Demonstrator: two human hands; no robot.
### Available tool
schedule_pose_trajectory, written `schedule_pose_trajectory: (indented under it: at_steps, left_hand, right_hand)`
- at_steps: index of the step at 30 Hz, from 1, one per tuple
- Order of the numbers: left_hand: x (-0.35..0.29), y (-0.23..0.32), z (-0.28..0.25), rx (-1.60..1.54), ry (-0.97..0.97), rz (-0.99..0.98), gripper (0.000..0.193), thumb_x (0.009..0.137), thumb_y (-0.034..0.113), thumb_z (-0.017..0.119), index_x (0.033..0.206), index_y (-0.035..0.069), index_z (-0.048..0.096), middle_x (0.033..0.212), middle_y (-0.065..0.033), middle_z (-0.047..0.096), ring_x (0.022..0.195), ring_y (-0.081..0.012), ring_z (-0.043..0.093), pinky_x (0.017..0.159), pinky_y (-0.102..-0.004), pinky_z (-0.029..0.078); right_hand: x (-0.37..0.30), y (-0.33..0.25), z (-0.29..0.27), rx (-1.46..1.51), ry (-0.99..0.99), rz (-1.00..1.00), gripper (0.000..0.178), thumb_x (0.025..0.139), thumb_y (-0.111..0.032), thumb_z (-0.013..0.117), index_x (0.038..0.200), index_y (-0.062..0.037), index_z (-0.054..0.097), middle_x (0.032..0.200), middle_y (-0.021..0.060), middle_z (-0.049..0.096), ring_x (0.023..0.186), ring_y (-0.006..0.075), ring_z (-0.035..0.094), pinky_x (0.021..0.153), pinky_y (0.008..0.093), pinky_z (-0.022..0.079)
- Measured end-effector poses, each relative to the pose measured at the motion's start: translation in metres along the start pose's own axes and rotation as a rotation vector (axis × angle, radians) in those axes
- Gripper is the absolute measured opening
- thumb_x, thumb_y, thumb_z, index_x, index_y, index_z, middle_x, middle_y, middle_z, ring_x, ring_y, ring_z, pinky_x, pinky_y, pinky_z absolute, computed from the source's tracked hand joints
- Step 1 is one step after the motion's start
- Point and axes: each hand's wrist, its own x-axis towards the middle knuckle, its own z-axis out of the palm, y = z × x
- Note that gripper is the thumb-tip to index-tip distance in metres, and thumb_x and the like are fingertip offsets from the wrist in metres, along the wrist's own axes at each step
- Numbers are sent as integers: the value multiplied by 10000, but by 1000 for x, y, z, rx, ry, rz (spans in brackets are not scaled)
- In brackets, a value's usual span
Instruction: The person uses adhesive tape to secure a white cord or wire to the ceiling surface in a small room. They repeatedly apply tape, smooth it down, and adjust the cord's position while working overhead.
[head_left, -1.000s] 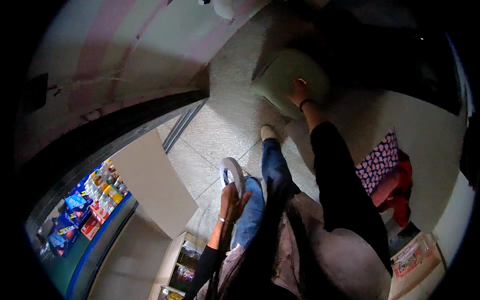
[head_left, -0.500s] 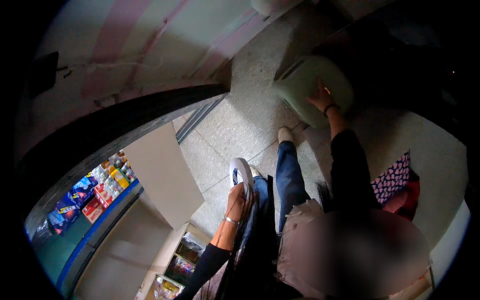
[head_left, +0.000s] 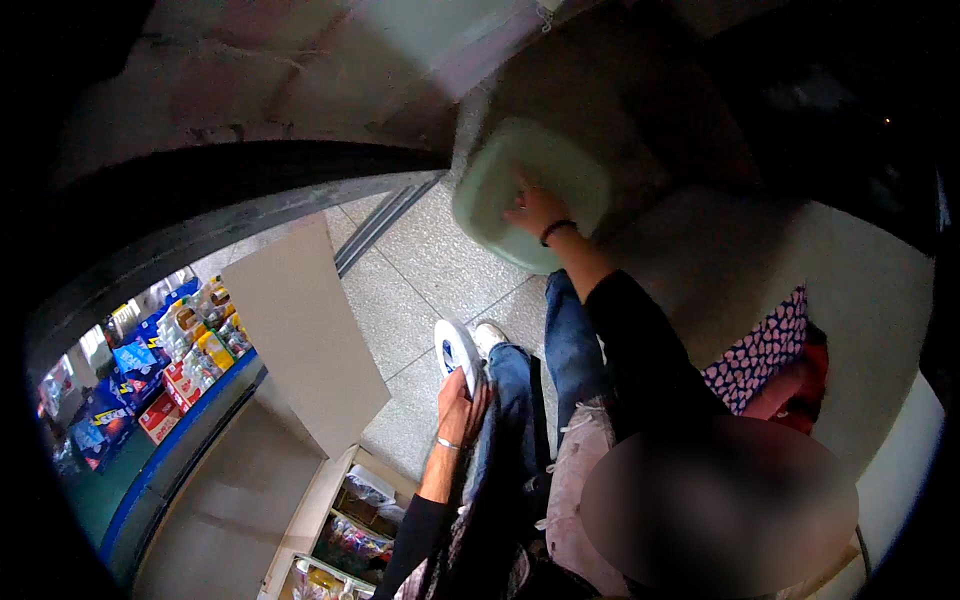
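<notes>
My left hand (head_left: 457, 412) is closed on the near end of a white, rounded, thick-rimmed object (head_left: 472, 345) with dark blue inside its rim. It is held tilted above the floor by my left leg, and its exact kind does not show. Farther off, my right hand (head_left: 541, 212) reaches over a pale green, rounded-square plastic thing (head_left: 480, 205) on the floor. Its raised edge looks like a basin or stool; I cannot tell which. The right fingers are stretched over its dim middle, their tips hard to see, and nothing shows in them.
A beige panel (head_left: 305, 335) stands left of my feet, by a blue-edged shelf (head_left: 170, 460) of packaged goods (head_left: 185, 385). Nearer is a compartmented drawer unit (head_left: 340, 500). A dark-edged frame (head_left: 220, 240) crosses the upper left. A heart-patterned cloth (head_left: 765, 345) lies at the right.
The green thing and my right hand now sit further left in view, and its raised edge shows more. My left hand still holds the white object, slightly lower and left.
</notes>
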Motion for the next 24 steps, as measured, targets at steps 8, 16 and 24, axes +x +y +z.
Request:
schedule_pose_trajectory:
  at_steps: [8,16,24]
  left_hand:
    - [-27,-46,-32,53,16,74,334,800,154,663,1087,3,583,926,-162,612,823,-308,580,748,-372,459]
    - [-47,-98,-54,254,-74,87,376,751,216,688,1025,-25,598,920,-214,632,878,-364,607,776,-410,463]
    - [-40,-52,-44,242,-12,236,405,760,167,698,1104,-8,577,903,-88,609,805,-177,568,745,-326,466]
  right_hand:
    - [-40,-66,73,-50,5,14,875,725,-281,666,1455,-229,187,987,110,645,965,312,600,844,419,470]
    - [-137,-131,163,324,-99,107,879,715,-241,717,1436,-196,218,930,133,612,920,321,596,823,435,467]
    - [-220,-97,269,526,-346,-232,503,819,-286,551,1289,-179,408,1002,230,617,963,400,586,811,462,461]
